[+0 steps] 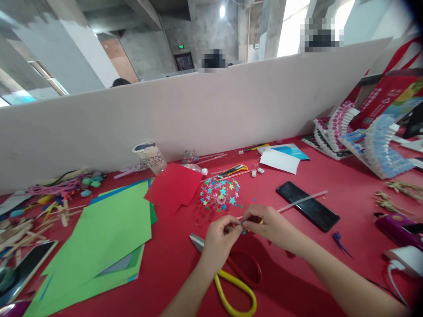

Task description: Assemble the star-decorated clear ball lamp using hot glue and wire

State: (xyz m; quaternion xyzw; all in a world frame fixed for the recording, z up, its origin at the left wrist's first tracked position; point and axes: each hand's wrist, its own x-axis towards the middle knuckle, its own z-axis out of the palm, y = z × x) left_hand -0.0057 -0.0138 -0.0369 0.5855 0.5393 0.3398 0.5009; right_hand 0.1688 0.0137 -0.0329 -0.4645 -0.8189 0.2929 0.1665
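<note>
My left hand [218, 241] and my right hand [272, 225] meet above the red table, fingertips pinched together around something too small to make out. Both hands are closed. Just beyond them sits a clear plastic dome [220, 199] covered with colourful star sequins. Partly hidden under my left hand and wrist lie big scissors [236, 293] with one yellow and one red handle. A translucent glue stick [303, 200] reaches from behind my right hand across a black phone [309, 206]. A few loose stars are scattered around the dome.
Green paper sheets [109, 229] and red paper [173, 187] lie left, near a leaning paper cup [151, 157]. A yellow utility knife [233, 171] lies behind the dome. At right are a purple glue gun [399, 229] and a white adapter [405, 259]. A white partition [198, 119] closes the back.
</note>
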